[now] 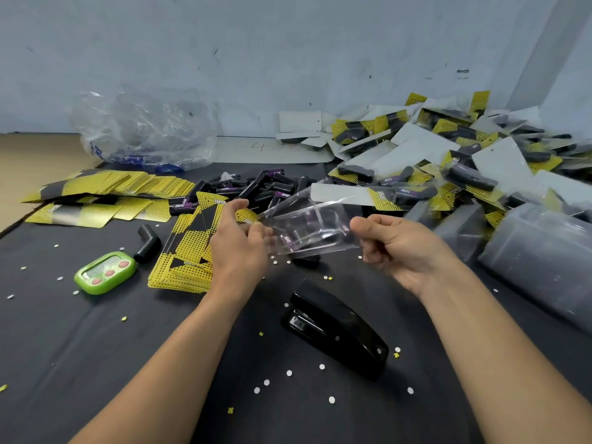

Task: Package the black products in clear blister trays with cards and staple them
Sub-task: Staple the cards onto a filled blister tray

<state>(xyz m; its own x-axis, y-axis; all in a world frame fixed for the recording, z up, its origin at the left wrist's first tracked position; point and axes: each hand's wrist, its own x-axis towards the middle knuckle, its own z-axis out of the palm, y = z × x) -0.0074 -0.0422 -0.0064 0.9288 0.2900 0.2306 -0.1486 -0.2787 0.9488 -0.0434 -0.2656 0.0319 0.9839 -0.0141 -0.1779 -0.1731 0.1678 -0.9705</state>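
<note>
**Item:** 1 clear blister tray (307, 224) of thin, glossy moulded plastic.

**Orientation:** The long axis is laid roughly left to right across the view and roughly level. The moulded recess is turned toward the person.

**Position:** The tray is held above the black cloth-covered table (96, 347), between the 2 hands. Its left end is pinched by the thumb and fingers of the left hand (238, 245). Its right end is pinched under the thumb of the right hand (400, 248), whose other fingers are curled beneath.

**Appearance:** The tray is fully transparent, with glare along its ridges. Purple-labelled black shapes are seen through it. Whether they lie inside or behind cannot be told.

**Surroundings:**
- 1 glossy black stapler (336, 331) is laid near the person, below the tray.
- 1 stack of yellow-and-black printed cards (185, 251) is placed just beside the left hand.
- 1 heap of black elbow-shaped products (256, 187) is piled beyond the tray.
- Finished carded packs (448, 149) are heaped at far right.
- 1 green oval timer (105, 272) is set at the left.
</note>
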